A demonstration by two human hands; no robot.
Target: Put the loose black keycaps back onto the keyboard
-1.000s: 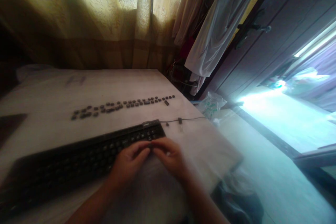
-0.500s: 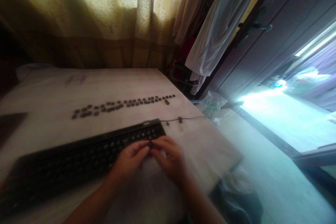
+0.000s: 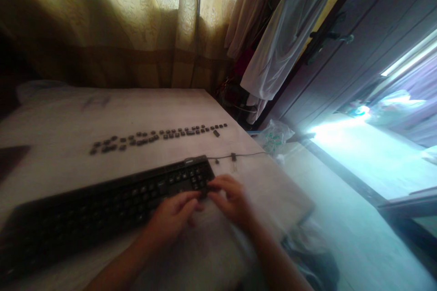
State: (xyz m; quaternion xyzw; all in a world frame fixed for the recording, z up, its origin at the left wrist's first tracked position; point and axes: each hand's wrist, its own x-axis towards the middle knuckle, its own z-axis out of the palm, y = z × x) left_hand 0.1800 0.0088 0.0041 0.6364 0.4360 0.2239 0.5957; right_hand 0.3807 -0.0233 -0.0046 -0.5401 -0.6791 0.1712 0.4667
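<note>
A black keyboard (image 3: pixel 102 204) lies slanted across the white table (image 3: pixel 61 118). My left hand (image 3: pixel 172 216) rests at the keyboard's near edge, its fingers stretched loosely forward with nothing in them. My right hand (image 3: pixel 232 198) is at the keyboard's right near corner, fingertips bunched against the last keys; what they pinch is too small and blurred to name. Behind the keyboard, several loose dark keycaps (image 3: pixel 160 135) lie in a long row, with one separate keycap (image 3: pixel 216 133) at the right end.
The keyboard's thin cable (image 3: pixel 244 155) runs off the table's right edge. A dark flat object (image 3: pixel 10 157) lies at the left edge. Curtains (image 3: pixel 143 18) hang behind, clothes (image 3: pixel 280 41) at the right, a plastic bag (image 3: pixel 273 135) and a dark door (image 3: pixel 368 32) beyond.
My hands, which met in a pinch over a small dark piece, have parted. The right hand moved right to the keyboard's corner; the left hand dropped back slightly.
</note>
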